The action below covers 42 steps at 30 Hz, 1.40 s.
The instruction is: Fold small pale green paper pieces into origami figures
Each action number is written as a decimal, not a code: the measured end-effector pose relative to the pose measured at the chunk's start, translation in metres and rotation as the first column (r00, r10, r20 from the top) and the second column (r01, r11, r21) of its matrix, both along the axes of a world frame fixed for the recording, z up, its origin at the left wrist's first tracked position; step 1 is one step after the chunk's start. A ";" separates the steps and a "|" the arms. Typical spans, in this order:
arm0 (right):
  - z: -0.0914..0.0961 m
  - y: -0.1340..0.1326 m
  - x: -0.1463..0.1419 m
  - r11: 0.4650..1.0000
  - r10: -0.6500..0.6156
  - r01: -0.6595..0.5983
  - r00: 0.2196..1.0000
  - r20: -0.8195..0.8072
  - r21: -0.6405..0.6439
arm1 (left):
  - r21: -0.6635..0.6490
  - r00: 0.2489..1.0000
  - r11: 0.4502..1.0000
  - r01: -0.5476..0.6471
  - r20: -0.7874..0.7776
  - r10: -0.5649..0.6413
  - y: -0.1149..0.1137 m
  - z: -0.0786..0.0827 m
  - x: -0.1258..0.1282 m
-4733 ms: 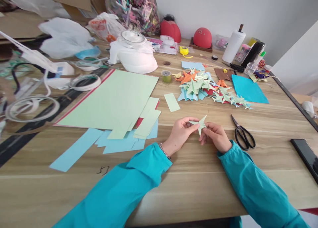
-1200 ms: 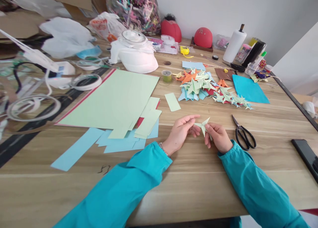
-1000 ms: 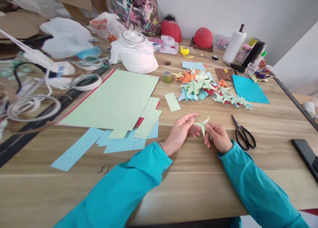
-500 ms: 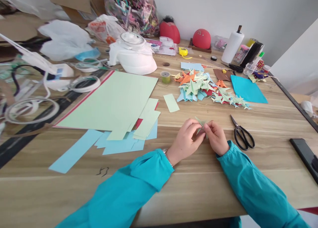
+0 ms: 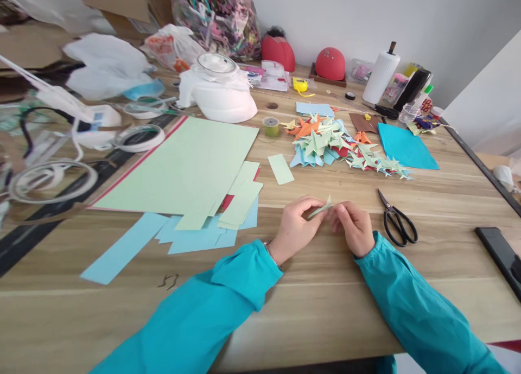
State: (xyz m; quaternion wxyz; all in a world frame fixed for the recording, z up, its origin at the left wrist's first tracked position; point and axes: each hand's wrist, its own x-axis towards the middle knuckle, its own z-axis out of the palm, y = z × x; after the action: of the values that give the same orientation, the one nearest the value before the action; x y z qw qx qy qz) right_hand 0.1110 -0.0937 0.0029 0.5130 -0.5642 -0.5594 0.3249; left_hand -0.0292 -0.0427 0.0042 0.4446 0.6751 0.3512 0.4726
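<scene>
A small piece of folded pale green paper is pinched between the thumb and fingers of my left hand, with one pointed tip sticking up. My right hand meets it from the other side, its fingers curled in at the paper's right end; part of the paper is hidden behind the fingers. Both hands are just above the wooden table, close together. Black-handled scissors lie to the right of my right hand. Beyond my hands rests a pale green paper strip.
Folded paper stars in several colours are heaped at the back. Large green sheets and blue strips lie left. A thread spool, turquoise paper and a phone are also on the table.
The folded paper has turned in my fingers and now slants with its tip up. My left hand has shifted slightly left, and my right fingers have moved along the paper's edge.
</scene>
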 end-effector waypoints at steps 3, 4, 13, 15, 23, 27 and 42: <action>0.001 0.002 0.003 0.968 -0.226 0.210 0.967 0.114 0.136 | -0.209 0.996 0.978 0.013 0.089 0.006 0.004 0.002 0.000; 0.002 0.003 0.004 0.956 -0.262 0.237 0.955 0.136 0.174 | -0.284 0.992 0.958 0.031 0.126 0.005 0.005 0.003 -0.001; 0.000 0.008 0.000 0.998 0.022 -0.032 0.981 -0.195 -0.050 | -0.514 0.948 0.826 0.230 0.311 -0.070 0.010 0.001 -0.001; 0.001 0.009 0.001 0.998 -0.016 0.002 0.974 -0.227 -0.058 | -0.524 0.950 0.823 0.220 0.306 -0.059 0.010 0.002 -0.002; 0.001 0.008 0.001 0.993 0.011 -0.045 0.957 -0.290 -0.112 | -0.505 0.956 0.828 0.246 0.267 -0.121 0.009 0.010 -0.002; 0.001 0.007 0.002 0.990 0.069 -0.103 0.954 -0.292 -0.101 | -0.492 0.957 0.834 0.249 0.259 -0.133 0.008 0.010 -0.002; 0.002 0.005 0.001 0.987 0.096 -0.138 0.918 -0.385 -0.085 | -0.498 0.933 0.809 0.312 0.323 -0.161 0.008 0.003 -0.001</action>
State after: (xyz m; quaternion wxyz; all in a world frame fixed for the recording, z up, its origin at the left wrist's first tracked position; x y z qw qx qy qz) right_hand 0.1120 -0.0891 0.0046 0.5592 -0.4836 -0.4637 0.4882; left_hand -0.0306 -0.0344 0.0071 0.7154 0.4912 0.3197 0.3804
